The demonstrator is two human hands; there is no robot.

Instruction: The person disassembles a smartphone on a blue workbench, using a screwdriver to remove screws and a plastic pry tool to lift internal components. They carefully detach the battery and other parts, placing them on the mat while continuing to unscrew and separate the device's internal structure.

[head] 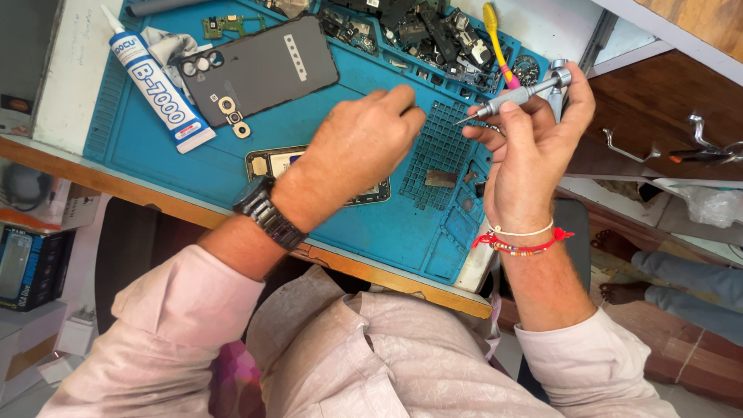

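My right hand grips a screwdriver, tip toward my left hand, fingers pinched above the phone; beyond them, tray holds loose parts.

Wooden workbench edge running diagonally, topped with a white surface along the left. Right of it, brown wooden cabinet with metal handles, one more at the far right. Crumpled clear plastic bag on a ledge below. Lower right: reddish-brown floor, another person's bare feet resting there. Left edge: stacked boxes and white clutter on a pale floor. Even daylight, soft shadows.
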